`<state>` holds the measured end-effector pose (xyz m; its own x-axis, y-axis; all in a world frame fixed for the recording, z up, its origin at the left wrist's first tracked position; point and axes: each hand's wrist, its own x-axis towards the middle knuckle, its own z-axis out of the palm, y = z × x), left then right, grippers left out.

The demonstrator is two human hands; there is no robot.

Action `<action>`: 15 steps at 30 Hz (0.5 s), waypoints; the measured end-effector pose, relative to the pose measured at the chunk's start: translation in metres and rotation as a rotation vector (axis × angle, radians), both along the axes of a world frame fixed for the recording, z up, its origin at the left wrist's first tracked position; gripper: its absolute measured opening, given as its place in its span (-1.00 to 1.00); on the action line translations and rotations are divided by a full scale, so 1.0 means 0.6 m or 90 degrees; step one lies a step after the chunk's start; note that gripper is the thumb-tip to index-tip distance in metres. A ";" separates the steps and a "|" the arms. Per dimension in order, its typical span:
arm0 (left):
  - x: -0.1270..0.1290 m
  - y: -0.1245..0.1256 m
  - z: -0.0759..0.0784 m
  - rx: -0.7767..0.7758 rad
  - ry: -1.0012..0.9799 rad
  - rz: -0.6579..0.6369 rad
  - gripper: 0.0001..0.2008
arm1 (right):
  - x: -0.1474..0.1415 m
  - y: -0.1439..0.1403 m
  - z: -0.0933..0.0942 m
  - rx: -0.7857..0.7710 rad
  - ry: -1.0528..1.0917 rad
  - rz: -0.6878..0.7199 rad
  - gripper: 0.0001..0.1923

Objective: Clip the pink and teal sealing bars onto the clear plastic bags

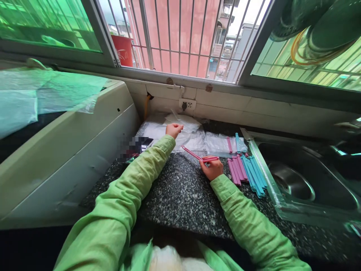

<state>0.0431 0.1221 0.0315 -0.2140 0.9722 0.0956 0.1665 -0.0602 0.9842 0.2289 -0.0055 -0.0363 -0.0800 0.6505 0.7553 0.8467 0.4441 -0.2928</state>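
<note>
My left hand point(174, 130) is closed in a pinch at a clear plastic bag point(187, 122), part of which stands up from a stack of flat bags point(155, 126). In my right hand point(213, 169), over the dark speckled counter, is a pink bag clip point(194, 153), its two arms spread apart in a V. To the right of that hand lie a row of pink bag clips point(236, 169) and a row of blue bag clips point(255, 175). Just behind them, a pink clip and a blue clip rest on clear bags point(216, 143).
A metal sink point(290, 180) borders the counter point(183, 199) on the right. On the left stands a pale appliance point(113, 120) with plastic sheeting point(56, 88) over it. A wall socket point(187, 104) sits below the barred window. A dark object, partly blurred out, lies by my left forearm.
</note>
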 end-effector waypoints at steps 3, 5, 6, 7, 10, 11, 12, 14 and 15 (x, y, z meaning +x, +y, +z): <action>-0.012 -0.043 -0.006 0.000 -0.020 -0.033 -0.81 | 0.000 -0.001 0.001 0.006 0.015 0.005 -0.84; -0.025 -0.070 -0.016 -0.007 -0.013 -0.047 -0.82 | -0.001 -0.004 0.003 0.001 0.018 0.016 -0.84; -0.033 -0.083 -0.022 -0.013 -0.002 -0.055 -0.81 | -0.002 -0.005 0.004 -0.001 0.017 0.022 -0.83; -0.041 -0.095 -0.030 -0.020 0.012 -0.063 -0.80 | -0.003 -0.008 0.005 -0.004 0.015 0.029 -0.83; -0.062 -0.126 -0.055 -0.043 0.054 -0.085 -0.74 | -0.009 -0.017 0.009 -0.007 0.006 0.052 -0.82; -0.068 -0.135 -0.062 -0.051 0.059 -0.092 -0.72 | -0.012 -0.020 0.011 -0.006 0.005 0.061 -0.82; -0.072 -0.142 -0.069 -0.060 0.056 -0.096 -0.70 | -0.015 -0.025 0.013 -0.004 0.005 0.071 -0.82; -0.076 -0.153 -0.079 -0.077 0.032 -0.106 -0.66 | -0.022 -0.035 0.016 -0.006 0.009 0.088 -0.82; -0.077 -0.157 -0.082 -0.085 0.016 -0.110 -0.64 | -0.026 -0.040 0.018 -0.011 0.009 0.094 -0.82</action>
<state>-0.0031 0.0277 -0.0179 -0.0417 0.9986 -0.0334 0.1888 0.0407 0.9812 0.2135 -0.0293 -0.0252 -0.1651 0.6459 0.7454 0.7682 0.5582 -0.3135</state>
